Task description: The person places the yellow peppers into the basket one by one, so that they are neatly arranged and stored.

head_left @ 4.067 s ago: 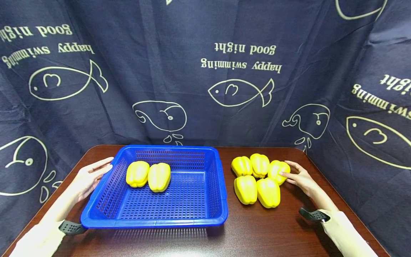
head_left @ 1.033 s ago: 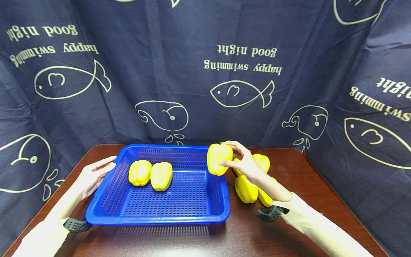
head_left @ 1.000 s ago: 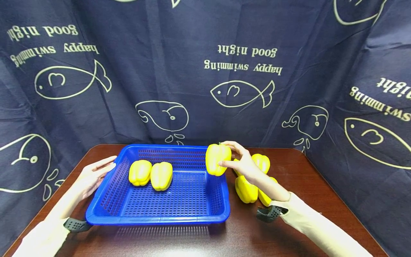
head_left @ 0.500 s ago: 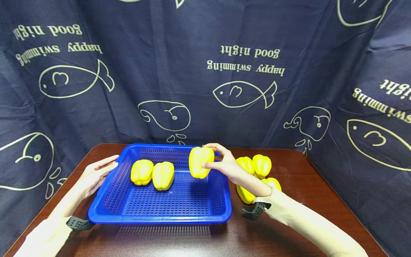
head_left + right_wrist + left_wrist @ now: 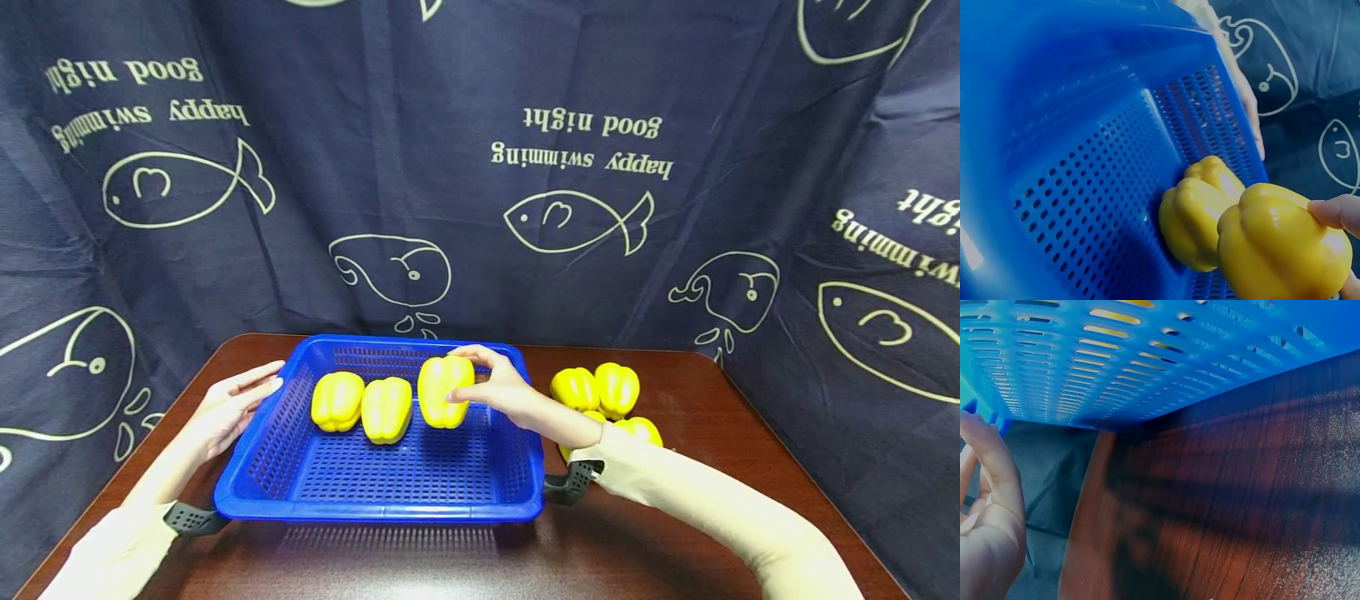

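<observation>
My right hand [image 5: 497,390] pinches a yellow bell pepper [image 5: 441,398] between thumb and fingers, over the blue plastic basket [image 5: 378,510]. In the right wrist view this bell pepper [image 5: 1282,250] fills the lower right, thumb on its side. Two more bell peppers [image 5: 337,402] sit side by side on the left part of the basket floor, just left of the held one. My left hand [image 5: 228,410] has its extended fingertips at the basket's left rim; in the left wrist view the hand [image 5: 991,506] is beside the perforated wall.
Several bell peppers [image 5: 618,390] are grouped on the brown table [image 5: 712,433] right of the basket, some partly hidden by the right forearm. A dark blue curtain [image 5: 480,275] printed with fish hangs behind the table and at both sides.
The right hand has picked up a bell pepper from the right group, carried it left over the basket rim and lowered it a little inside. The left hand stays at the rim.
</observation>
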`<state>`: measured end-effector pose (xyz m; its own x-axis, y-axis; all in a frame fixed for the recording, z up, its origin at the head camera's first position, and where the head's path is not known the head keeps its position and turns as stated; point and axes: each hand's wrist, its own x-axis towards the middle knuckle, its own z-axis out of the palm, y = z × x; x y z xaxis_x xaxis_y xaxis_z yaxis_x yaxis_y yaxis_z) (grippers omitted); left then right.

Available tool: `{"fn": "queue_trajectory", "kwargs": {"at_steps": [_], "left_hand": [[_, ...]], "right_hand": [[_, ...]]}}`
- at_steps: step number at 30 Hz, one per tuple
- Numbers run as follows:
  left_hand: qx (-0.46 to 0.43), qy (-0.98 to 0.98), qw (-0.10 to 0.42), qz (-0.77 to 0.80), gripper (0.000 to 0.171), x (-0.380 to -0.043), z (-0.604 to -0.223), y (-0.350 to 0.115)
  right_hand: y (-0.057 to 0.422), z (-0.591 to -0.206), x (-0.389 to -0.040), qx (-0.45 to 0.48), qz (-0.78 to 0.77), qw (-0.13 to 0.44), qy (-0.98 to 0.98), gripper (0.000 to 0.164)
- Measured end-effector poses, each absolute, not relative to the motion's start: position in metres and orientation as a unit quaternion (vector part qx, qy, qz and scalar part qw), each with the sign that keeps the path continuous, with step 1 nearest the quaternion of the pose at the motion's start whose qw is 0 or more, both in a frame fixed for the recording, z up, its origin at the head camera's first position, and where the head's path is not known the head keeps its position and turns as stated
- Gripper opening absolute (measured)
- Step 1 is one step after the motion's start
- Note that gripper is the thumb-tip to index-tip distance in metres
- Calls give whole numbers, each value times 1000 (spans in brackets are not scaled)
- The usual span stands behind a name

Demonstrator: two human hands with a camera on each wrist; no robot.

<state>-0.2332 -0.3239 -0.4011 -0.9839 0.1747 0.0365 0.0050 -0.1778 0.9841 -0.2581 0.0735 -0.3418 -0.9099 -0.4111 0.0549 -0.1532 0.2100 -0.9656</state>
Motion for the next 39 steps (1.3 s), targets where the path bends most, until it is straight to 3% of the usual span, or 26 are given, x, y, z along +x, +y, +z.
{"fn": "queue_trajectory", "kwargs": {"at_steps": [39], "left_hand": [[64, 649, 48, 756, 30, -234, -401, -325]], "right_hand": [[41, -366, -287, -55, -537, 232, 809, 55]]}}
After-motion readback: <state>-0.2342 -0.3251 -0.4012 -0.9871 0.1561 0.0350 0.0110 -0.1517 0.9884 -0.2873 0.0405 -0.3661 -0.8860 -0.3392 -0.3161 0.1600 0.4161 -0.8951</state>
